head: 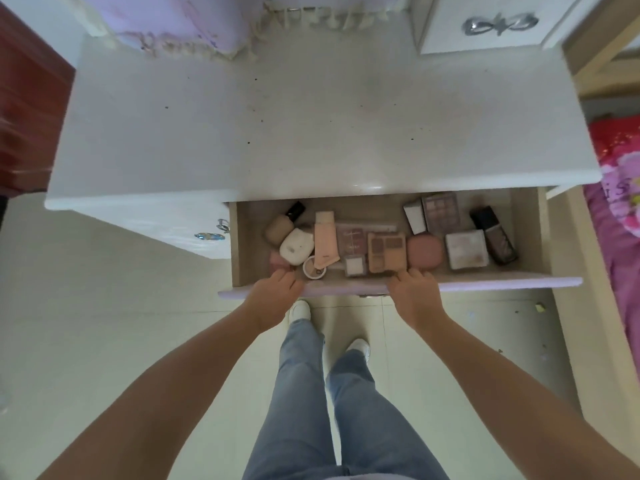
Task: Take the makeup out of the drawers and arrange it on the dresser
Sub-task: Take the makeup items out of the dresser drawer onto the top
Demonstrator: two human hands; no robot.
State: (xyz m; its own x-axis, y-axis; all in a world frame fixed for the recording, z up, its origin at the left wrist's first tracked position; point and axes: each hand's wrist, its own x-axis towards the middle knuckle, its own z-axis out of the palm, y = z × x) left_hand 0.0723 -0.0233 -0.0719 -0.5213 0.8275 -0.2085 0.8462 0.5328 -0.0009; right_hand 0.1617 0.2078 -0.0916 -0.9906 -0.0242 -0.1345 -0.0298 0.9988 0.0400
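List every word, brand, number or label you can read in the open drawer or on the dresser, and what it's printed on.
None can be read.
Pink-brown palette: pale print on its lid, too blurred to read.
White case: a small dark mark, too small to tell.
Dark foundation bottle: no print legible.
Eyeshadow palette: colour pans only, no text visible.
Dresser top: specks only, no writing.

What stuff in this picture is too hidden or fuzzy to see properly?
- Fingertips of left hand and right hand: head view, curled over the drawer front.
- Back of the drawer: under the dresser top.
- Small pink thing: half hidden by the left hand.
- Labels on the makeup: too small and blurred.
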